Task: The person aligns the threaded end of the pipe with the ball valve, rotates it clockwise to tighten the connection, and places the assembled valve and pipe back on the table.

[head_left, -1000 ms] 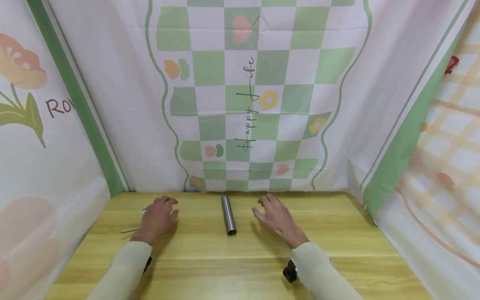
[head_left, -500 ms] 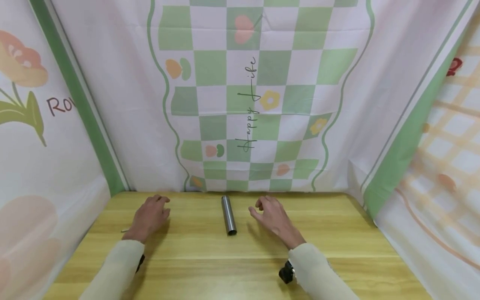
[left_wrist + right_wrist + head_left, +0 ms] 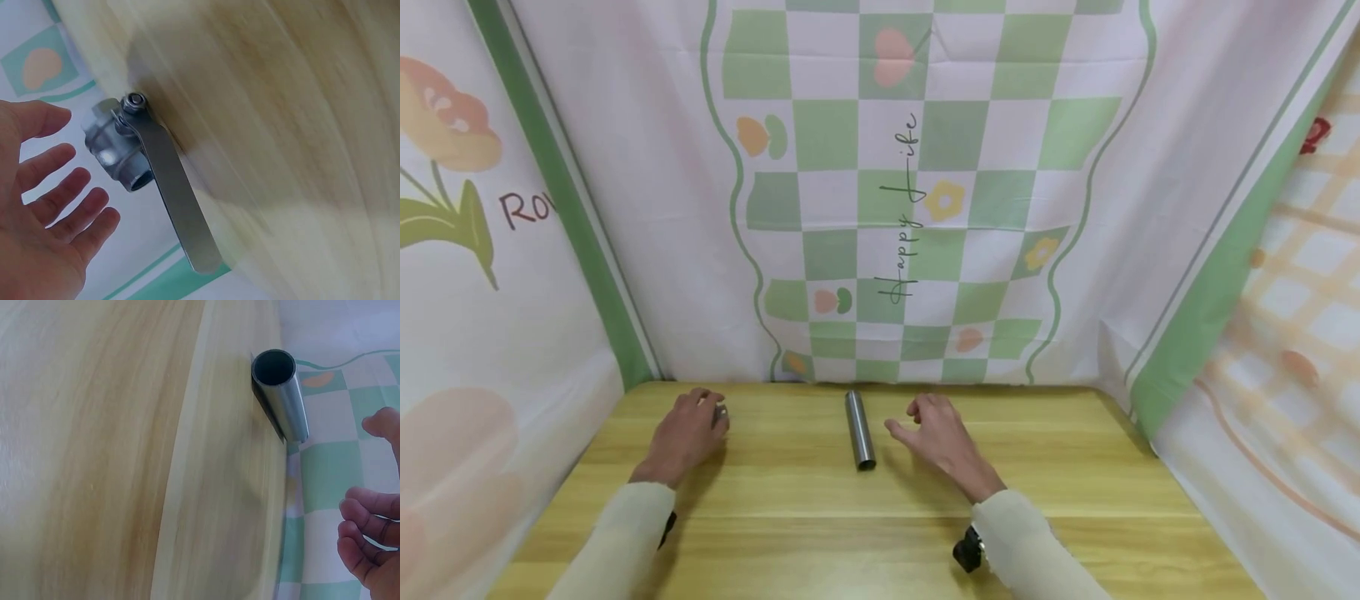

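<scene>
A metal ball valve (image 3: 115, 147) with a long flat lever handle (image 3: 178, 203) lies on the wooden table. My left hand (image 3: 681, 437) hovers over it; in the left wrist view its fingers are spread and loosely bent beside the valve body, seemingly apart from it. From the head view most of the valve is hidden beneath that hand. Near the middle of the table lies a steel pipe (image 3: 860, 432), its hollow end (image 3: 275, 367) plain in the right wrist view. To the right of the pipe my right hand (image 3: 943, 437) hangs with relaxed fingers, holding nothing.
The wooden table (image 3: 820, 550) ends at the back against a green-and-white checked cloth (image 3: 891, 250). Printed cloth hangs at both sides. A black wrist camera (image 3: 968, 550) sticks out below my right sleeve.
My left hand has moved left over the valve, covering its handle. My right hand has drifted slightly left, closer to the pipe. The pipe stays where it was on the table.
</scene>
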`<action>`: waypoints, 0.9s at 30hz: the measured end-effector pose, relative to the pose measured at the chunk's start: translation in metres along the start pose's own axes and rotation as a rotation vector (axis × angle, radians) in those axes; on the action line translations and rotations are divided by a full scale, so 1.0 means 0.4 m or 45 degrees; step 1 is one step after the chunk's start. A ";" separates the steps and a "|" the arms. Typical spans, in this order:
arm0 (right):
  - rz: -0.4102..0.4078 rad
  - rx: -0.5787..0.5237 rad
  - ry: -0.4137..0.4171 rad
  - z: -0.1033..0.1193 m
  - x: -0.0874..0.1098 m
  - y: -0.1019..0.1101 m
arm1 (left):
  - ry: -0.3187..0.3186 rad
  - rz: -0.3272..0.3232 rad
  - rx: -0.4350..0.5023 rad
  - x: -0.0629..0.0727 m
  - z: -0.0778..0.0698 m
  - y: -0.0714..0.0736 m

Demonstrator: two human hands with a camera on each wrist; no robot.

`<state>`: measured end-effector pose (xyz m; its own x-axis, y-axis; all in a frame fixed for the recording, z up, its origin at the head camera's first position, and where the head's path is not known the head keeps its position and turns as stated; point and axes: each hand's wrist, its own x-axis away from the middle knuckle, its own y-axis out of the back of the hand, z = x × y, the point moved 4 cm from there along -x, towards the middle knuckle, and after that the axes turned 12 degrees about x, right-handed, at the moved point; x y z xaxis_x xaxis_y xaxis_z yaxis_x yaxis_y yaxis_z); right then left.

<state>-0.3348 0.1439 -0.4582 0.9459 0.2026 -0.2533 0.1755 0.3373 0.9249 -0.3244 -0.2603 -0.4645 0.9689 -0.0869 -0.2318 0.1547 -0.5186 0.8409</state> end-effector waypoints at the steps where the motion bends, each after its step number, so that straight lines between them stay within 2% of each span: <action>1: 0.005 -0.005 0.000 0.003 0.001 -0.001 | 0.009 0.005 0.004 0.002 0.004 0.000; 14: 0.024 -0.029 0.019 0.037 0.014 -0.016 | 0.060 0.059 0.045 0.029 0.040 0.014; 20: 0.076 -0.025 0.023 0.054 0.025 -0.026 | 0.099 0.086 0.065 0.028 0.056 0.012; 27: 0.052 0.040 0.051 0.069 0.032 -0.039 | 0.134 0.101 0.068 0.028 0.077 0.005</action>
<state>-0.3180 0.1157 -0.4680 0.9410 0.2522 -0.2258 0.1461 0.2992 0.9430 -0.3190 -0.2887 -0.4805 0.9930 -0.0412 -0.1110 0.0693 -0.5582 0.8268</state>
